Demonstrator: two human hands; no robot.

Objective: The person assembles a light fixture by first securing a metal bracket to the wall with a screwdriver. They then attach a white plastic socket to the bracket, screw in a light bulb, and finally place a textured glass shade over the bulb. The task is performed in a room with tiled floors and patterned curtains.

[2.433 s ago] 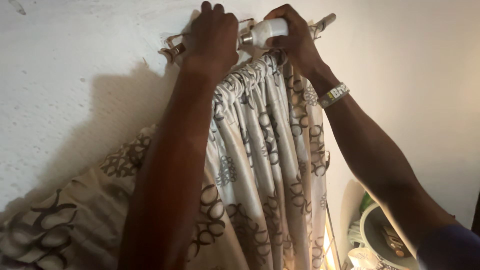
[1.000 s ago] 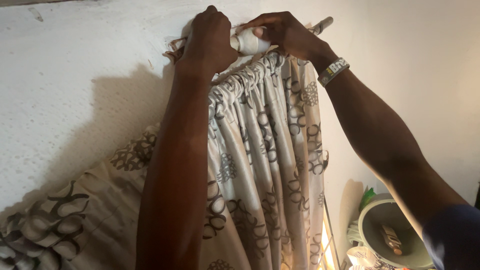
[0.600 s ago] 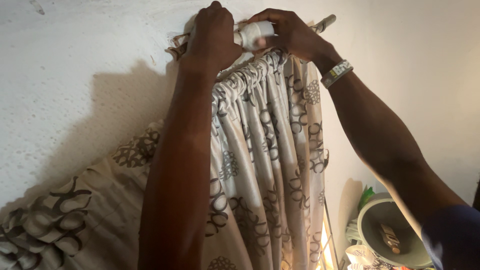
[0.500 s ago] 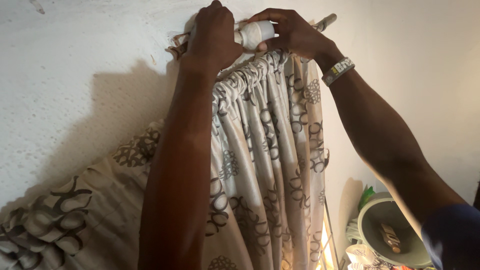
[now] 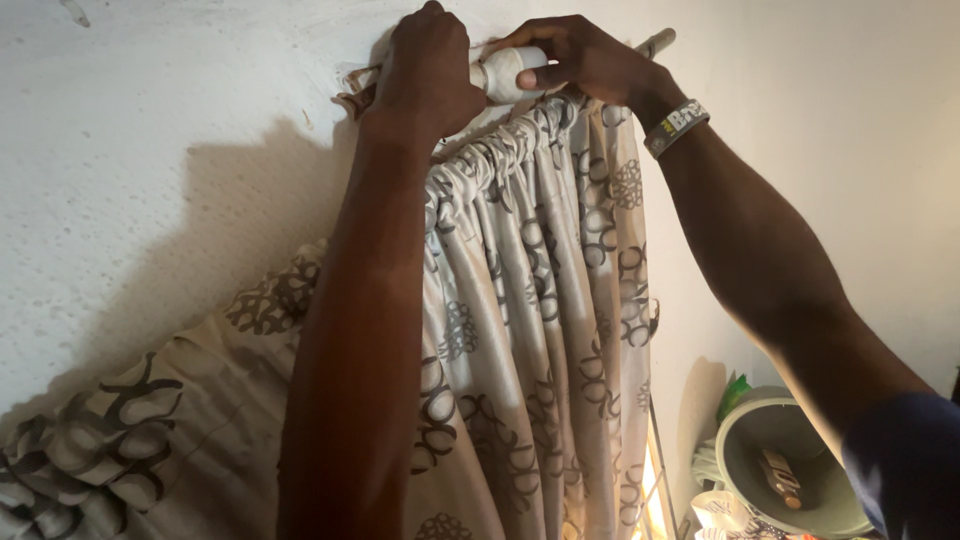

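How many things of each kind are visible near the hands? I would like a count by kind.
Hands: 2, left hand and right hand
Curtain: 1
Curtain rod: 1
White rod end piece: 1
Wristband: 1
Grey bucket: 1
Total: 7

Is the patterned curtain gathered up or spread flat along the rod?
Gathered. The curtain hangs in tight pleats bunched below the rod, where the left hand and right hand grip.

Hemmed in above by the wall (image 5: 150, 150); blocked below by gathered curtain (image 5: 530, 330); open rightward past the rod (image 5: 655, 42).
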